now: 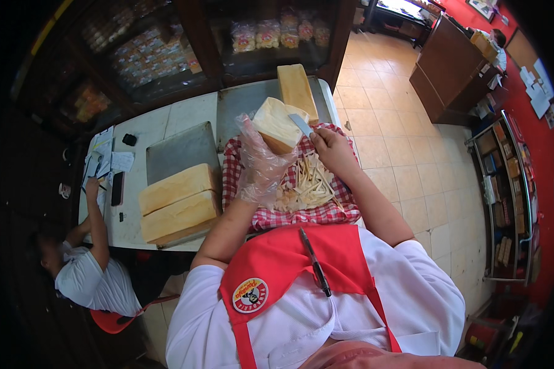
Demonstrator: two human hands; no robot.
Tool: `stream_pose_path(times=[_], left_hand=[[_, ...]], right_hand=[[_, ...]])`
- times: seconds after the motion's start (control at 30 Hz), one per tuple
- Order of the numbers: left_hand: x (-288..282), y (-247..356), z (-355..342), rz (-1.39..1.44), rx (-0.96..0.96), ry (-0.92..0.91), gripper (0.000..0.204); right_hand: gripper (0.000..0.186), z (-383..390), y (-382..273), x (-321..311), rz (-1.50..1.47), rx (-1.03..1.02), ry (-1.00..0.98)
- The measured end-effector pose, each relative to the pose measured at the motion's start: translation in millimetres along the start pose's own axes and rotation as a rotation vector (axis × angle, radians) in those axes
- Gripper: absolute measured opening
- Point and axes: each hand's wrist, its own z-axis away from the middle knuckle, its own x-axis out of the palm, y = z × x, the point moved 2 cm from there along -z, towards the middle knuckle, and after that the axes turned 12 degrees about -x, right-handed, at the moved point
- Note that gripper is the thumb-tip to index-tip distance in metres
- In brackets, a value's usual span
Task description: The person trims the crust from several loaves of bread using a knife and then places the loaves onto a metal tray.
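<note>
My left hand [261, 163], in a clear plastic glove, is closed round a loaf of bread [278, 123], which it holds tilted above a cloth-lined basket. Bare of any glove, my right hand [333, 147] grips a knife [300, 125], its flat blade lying against the loaf's right side. Beneath both hands, the red-and-white checked cloth [232, 178] holds a heap of pale bread trimmings [311, 187]. Just behind the held loaf, another long loaf [297, 92] rests on a metal tray [234, 101].
Two long loaves [178, 203] lie on a second tray [181, 150] to the left. A seated person [98, 270] writes on papers at the table's left end, near a phone [117, 188]. Behind the table stands a glass-fronted cabinet [197, 37]. A shelf rack [505, 197] is at the right.
</note>
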Motion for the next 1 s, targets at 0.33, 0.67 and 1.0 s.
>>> stream_pose_path(times=[0.33,0.67,1.0], left_hand=[[4,8,7,0.012,-0.040,-0.022,0.125],[-21,-41,-40,0.408,-0.227,-0.275,0.119],[-31,-32,-19,0.509,-0.122,-0.542,0.121]], right_hand=[[0.030,8,8,-8,-0.182,0.152,-0.176],[0.024,31,-6,7,-0.223,0.096,-0.313],[0.027,-11,-2,-5,0.089,-0.131,-0.126]])
